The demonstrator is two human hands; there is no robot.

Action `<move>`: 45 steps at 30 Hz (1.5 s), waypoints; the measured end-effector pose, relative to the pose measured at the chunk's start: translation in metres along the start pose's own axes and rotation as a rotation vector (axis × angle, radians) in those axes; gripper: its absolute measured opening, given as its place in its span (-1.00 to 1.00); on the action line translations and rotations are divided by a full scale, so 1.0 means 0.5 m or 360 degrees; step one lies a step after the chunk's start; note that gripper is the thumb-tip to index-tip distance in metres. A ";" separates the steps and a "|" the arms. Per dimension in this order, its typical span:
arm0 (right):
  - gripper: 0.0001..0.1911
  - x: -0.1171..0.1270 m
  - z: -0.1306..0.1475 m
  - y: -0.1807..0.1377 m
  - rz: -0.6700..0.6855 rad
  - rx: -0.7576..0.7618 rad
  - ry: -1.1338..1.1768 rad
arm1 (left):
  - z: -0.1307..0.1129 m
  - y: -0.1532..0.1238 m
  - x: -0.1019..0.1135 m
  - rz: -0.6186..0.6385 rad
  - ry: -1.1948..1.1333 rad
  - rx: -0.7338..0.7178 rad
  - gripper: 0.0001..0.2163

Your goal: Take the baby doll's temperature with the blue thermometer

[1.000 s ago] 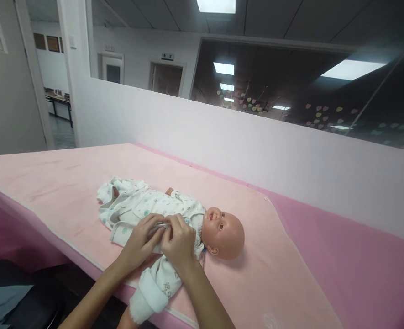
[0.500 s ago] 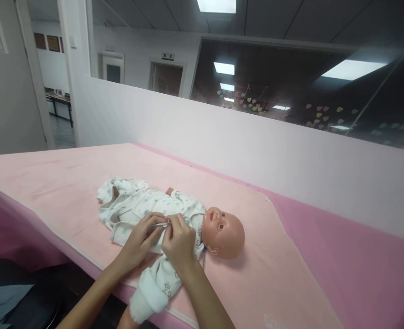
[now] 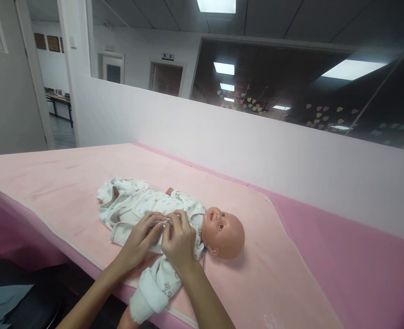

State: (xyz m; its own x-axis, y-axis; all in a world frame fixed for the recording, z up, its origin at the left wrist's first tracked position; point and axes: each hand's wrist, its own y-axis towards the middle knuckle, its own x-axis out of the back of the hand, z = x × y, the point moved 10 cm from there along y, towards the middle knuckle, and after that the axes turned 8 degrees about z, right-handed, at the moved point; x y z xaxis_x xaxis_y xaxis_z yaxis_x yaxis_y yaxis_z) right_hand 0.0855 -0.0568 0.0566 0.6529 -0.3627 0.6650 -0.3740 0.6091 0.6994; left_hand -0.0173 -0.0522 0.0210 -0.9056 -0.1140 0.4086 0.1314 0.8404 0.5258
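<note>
A baby doll point(image 3: 224, 232) lies on its back on a pink mat point(image 3: 68, 183), head to the right, wearing a white patterned garment point(image 3: 136, 203). My left hand point(image 3: 140, 238) and my right hand point(image 3: 180, 241) meet over the doll's chest. Both pinch the front edge of the garment between fingers and thumb. The nearer sleeve point(image 3: 155, 285) of the garment hangs toward me over the mat's front edge, below my right wrist.
A low white partition wall point(image 3: 256, 151) runs behind the table, with dark glass above it. The pink mat extends far to the left and to the right of the doll. A dark seat or clothing point(image 3: 17, 292) sits at the lower left.
Both hands have shifted slightly up the doll's chest while still pinching the garment front. The doll has not moved.
</note>
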 end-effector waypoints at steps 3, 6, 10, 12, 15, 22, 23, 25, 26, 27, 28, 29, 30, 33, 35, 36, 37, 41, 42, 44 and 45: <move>-0.74 -0.004 0.007 0.001 0.0071 0.0035 -0.0055 | 0.000 0.000 0.002 -0.0013 0.0015 0.0018 -0.78; -0.69 -0.010 0.010 0.002 0.0146 0.0055 -0.0080 | 0.002 0.000 0.003 -0.0025 0.0016 0.0039 -0.78; -0.64 -0.017 0.011 0.003 0.0206 0.0067 -0.0090 | 0.013 -0.002 0.017 -0.0122 0.0003 0.0070 -0.81; -0.62 -0.019 0.012 0.002 0.0207 0.0080 -0.0121 | 0.022 -0.003 0.027 -0.0189 0.0003 0.0084 -0.82; -0.61 -0.020 0.013 0.002 0.0198 0.0092 -0.0171 | 0.031 -0.004 0.031 -0.0196 0.0027 0.0082 -0.81; -0.61 -0.020 0.011 0.001 0.0208 0.0070 -0.0086 | 0.024 -0.004 0.020 -0.0118 0.0037 0.0017 -0.80; -0.61 -0.020 0.010 0.001 0.0211 0.0065 -0.0073 | 0.022 -0.004 0.018 -0.0108 0.0040 0.0011 -0.80; -0.61 -0.021 0.009 0.002 0.0217 0.0059 -0.0057 | 0.021 -0.003 0.017 -0.0097 0.0051 0.0002 -0.79; -0.61 -0.021 0.009 0.002 0.0218 0.0057 -0.0054 | 0.021 -0.003 0.016 -0.0097 0.0058 -0.0001 -0.79; -0.61 -0.021 0.008 0.002 0.0219 0.0053 -0.0053 | 0.020 -0.002 0.016 -0.0099 0.0066 -0.0001 -0.79; -0.61 -0.021 0.008 0.002 0.0221 0.0050 -0.0052 | 0.020 -0.002 0.017 -0.0103 0.0075 -0.0001 -0.79; -0.60 -0.022 0.007 0.002 0.0223 0.0047 -0.0051 | 0.020 -0.003 0.017 -0.0107 0.0082 0.0000 -0.79; -0.60 -0.022 0.007 0.002 0.0225 0.0043 -0.0052 | 0.020 -0.003 0.017 -0.0110 0.0088 0.0000 -0.79; -0.61 -0.024 0.005 0.003 0.0229 0.0027 -0.0062 | 0.019 -0.004 0.015 -0.0105 0.0108 -0.0009 -0.79; -0.62 -0.025 0.003 0.003 0.0235 0.0011 -0.0070 | 0.018 -0.004 0.013 -0.0091 0.0131 -0.0020 -0.78; -0.62 -0.026 0.003 0.003 0.0240 0.0005 -0.0075 | 0.018 -0.004 0.012 -0.0082 0.0146 -0.0027 -0.77; -0.62 -0.027 0.002 0.004 0.0248 0.0000 -0.0079 | 0.017 -0.004 0.010 -0.0075 0.0162 -0.0034 -0.77; -0.63 -0.030 -0.001 0.004 0.0285 -0.0019 -0.0096 | 0.011 -0.004 0.001 -0.0043 0.0244 -0.0065 -0.75; -0.63 -0.031 -0.001 0.004 0.0294 -0.0023 -0.0098 | 0.008 -0.004 -0.002 -0.0032 0.0278 -0.0072 -0.74; -0.64 -0.031 0.000 0.004 0.0307 -0.0030 -0.0097 | 0.001 -0.005 -0.009 -0.0010 0.0359 -0.0087 -0.74; -0.63 -0.030 0.000 0.004 0.0310 -0.0034 -0.0093 | -0.002 -0.005 -0.012 -0.0003 0.0396 -0.0089 -0.73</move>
State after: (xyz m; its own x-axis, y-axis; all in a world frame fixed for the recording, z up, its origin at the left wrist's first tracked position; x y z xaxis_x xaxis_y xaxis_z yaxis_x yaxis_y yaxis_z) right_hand 0.0748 -0.0501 0.0481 0.5297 -0.2767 0.8018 -0.4752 0.6862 0.5508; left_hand -0.0119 -0.0541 0.0181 -0.7796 -0.2482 0.5750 0.1583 0.8102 0.5644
